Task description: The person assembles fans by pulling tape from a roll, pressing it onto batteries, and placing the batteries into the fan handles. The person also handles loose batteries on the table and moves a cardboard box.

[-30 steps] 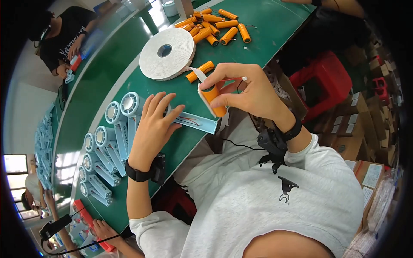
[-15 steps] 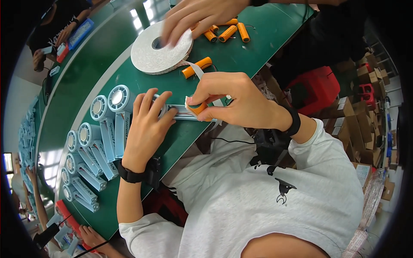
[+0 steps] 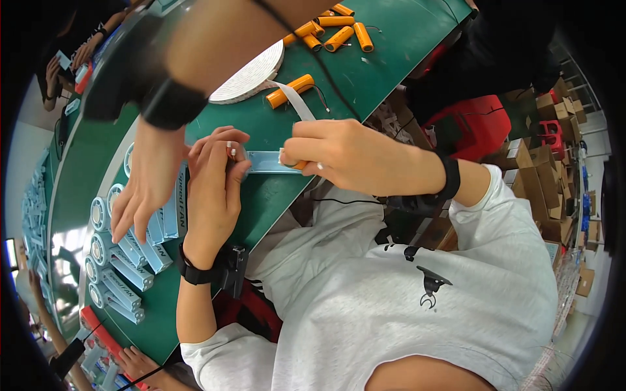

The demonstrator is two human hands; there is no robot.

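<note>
A light-blue handheld fan casing (image 3: 270, 162) lies near the table edge between my two hands. My left hand (image 3: 216, 189) is closed around its head end, which the fingers mostly cover. A small white piece shows at those fingertips, too small to name. My right hand (image 3: 349, 156) is closed on an orange cylindrical battery (image 3: 298, 165) at the casing's other end, its fingers hiding most of it. Just beyond, another orange battery (image 3: 290, 91) with a thin lead lies beside a strip of white tape (image 3: 297, 102).
A co-worker's arm crosses above; the hand (image 3: 149, 186) is over the rows of light-blue fans (image 3: 124, 267) at left. Behind that arm lies a white tape roll (image 3: 251, 79). More orange batteries (image 3: 338, 39) sit at the far side. A red stool (image 3: 473, 127) stands at right.
The co-worker's hand has moved from the tape roll to the fans at left. My left fingers have curled in around the fan's head. My right hand has turned, covering more of the battery.
</note>
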